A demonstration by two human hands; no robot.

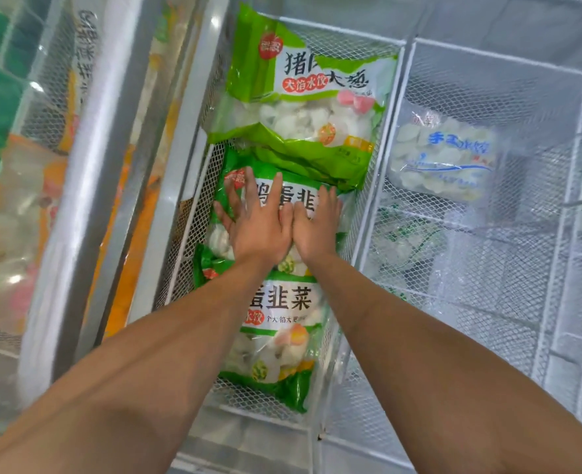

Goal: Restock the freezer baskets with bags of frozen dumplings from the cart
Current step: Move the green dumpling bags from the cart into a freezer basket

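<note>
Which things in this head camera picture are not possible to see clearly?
- Middle green dumpling bag: its label is partly covered by the left hand and right hand.
- Orange bags, far left: blurred behind glass.
- Clear blue-printed bag: small text unreadable.
- Cart: outside the frame.

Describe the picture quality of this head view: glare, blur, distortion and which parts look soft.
Head view: bright glare spots on the freezer frame at left; the orange bags behind it are blurred and washed out; wide-angle bending tilts the basket edges; the forearms loom large; the green bag under the left hand and right hand reads fairly sharp; the clear bag looks hazy.
</note>
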